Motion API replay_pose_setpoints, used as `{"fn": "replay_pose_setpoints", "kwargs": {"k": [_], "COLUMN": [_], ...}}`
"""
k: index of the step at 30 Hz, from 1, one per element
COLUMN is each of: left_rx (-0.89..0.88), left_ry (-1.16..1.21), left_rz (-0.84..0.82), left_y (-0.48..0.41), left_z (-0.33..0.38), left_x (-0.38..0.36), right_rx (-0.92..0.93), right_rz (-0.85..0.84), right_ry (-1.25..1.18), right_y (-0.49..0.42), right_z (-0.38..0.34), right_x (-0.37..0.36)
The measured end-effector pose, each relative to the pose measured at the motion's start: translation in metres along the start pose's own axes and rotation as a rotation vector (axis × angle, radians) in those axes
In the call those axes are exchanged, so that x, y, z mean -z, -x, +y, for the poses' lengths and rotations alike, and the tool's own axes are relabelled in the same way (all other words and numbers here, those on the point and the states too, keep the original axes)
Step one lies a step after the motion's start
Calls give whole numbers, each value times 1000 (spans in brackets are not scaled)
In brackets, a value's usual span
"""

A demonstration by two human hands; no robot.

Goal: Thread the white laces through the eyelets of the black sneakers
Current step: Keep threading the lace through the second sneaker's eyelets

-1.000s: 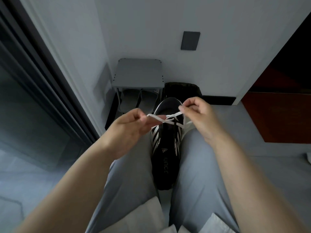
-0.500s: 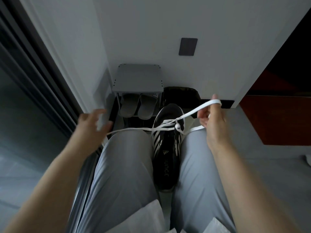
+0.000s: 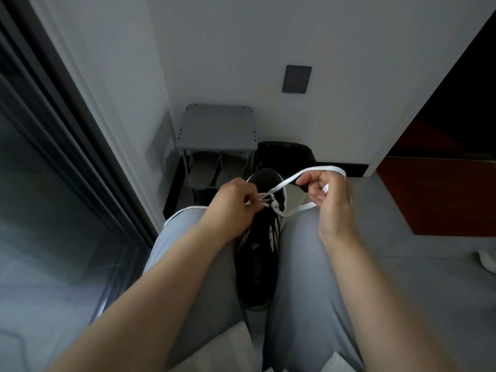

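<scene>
Along the bottom of the frame, two bare forearms are reaching forward over legs in pale grey trousers [image 3: 193,264]. Between the thighs, in the lower middle, a black sneaker [image 3: 259,264] is sitting wedged, heel toward the camera and toe pointing away. Just above it, at centre frame, the left hand [image 3: 232,202] is pinching the white lace [image 3: 284,182] between thumb and fingertips, right where it is crossing over the front eyelets. Right of centre, the right hand [image 3: 332,202] is gripping a long loop of the same lace, fingers curled round it. The band is arching over the knuckles and trailing back down to the shoe.

Farther off, in the upper middle, a small grey shelf [image 3: 217,130] is standing against the wall with grey slippers [image 3: 214,170] beneath it and a black bag [image 3: 284,151] just beside it.

Only the front eyelets seem to be carrying lace, so the threading appears to be at an early stage. Trouble is likeliest at the loop. If the right hand is pulling too hard while the left is pinching lightly, the short end could slide back out of its eyelet. The flat band could also be twisting as it runs through, and the shoe, gripped only by the thighs, could be tipping sideways.
</scene>
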State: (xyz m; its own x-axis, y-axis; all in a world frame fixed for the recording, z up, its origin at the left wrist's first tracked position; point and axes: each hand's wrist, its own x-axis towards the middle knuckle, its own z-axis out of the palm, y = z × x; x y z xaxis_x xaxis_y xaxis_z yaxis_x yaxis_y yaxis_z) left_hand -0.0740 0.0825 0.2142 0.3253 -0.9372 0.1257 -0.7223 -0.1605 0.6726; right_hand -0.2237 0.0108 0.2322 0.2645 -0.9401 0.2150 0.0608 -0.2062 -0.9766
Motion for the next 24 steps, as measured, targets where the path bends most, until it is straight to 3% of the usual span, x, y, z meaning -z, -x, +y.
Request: {"fn": "replay_pose_setpoints", "kwargs": {"k": [4,7,11,13,14,17,19,21,24], "left_rx": [170,291,211,298,367,451,268,16,-102], "left_ry": [513,1244,1525,1306,1066,376,102,-193,-474], "left_rz": [79,274,650,760,762,479,239,103,-29], "left_y": [21,38,51,51,49,37,31,23,10], "left_z": [-9,-16,-43,-56,-61,-62,-47,-24,2], "left_x": [28,61,98,104,103,85,64,39,3], "right_rx": [-14,22,55,50,53,57,84,120,151], "right_rz": [30,25,-138,-191,-203,-250,-285,-298,-293], "right_ry": [-2,45,98,259,360,497,497,482,412], "right_y": [-3,-4,-3,-4,-4,-4,-2,-1,0], "right_z": [3,6,9,12,14,16,15,14,13], "right_x": [2,3,1,-2,-3,-6,-9,-10,-10]}}
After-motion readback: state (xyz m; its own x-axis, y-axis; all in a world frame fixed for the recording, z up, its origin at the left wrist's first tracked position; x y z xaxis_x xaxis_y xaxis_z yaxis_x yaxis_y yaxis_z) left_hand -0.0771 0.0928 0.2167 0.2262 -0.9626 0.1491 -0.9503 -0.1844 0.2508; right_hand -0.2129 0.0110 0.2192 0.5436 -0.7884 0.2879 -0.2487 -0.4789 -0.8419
